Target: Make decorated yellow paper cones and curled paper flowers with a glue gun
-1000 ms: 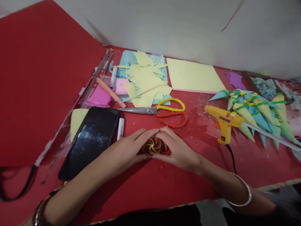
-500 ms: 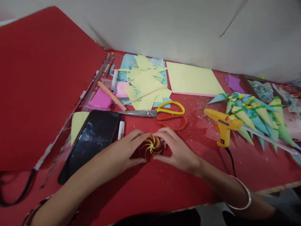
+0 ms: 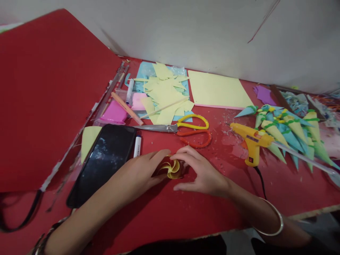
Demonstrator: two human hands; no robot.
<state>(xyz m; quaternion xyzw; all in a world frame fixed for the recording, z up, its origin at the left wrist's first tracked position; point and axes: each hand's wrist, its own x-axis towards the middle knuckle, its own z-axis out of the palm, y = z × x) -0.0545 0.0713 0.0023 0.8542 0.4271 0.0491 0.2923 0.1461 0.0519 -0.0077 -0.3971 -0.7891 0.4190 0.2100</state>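
A yellow paper swirl (image 3: 174, 170) of curved strips meeting at a centre, like a pinwheel flower, stands low over the red tabletop between my hands. My left hand (image 3: 145, 168) is closed on its left side, fingers at the far edge and thumb at the near edge, partly hiding it. Curved round the right side is my right hand (image 3: 200, 171), its fingertips touching the far edge and its thumb apart from the paper. Just beyond lie large scissors (image 3: 170, 128) with one yellow and one red handle loop. A white marker (image 3: 137, 146) lies by my left hand.
A dark phone (image 3: 106, 159) lies left. Yellow paper scraps (image 3: 162, 92) and a yellow sheet (image 3: 217, 88) lie at the back. To the right are a yellow glue gun (image 3: 253, 141) with a cord and a pile of paper cones (image 3: 289, 131). A red board (image 3: 53, 99) leans at left.
The paper swirl's strips have drawn into a tighter, turned shape. My right thumb has moved down away from it, opening that hand a little. My left hand stays around the left side.
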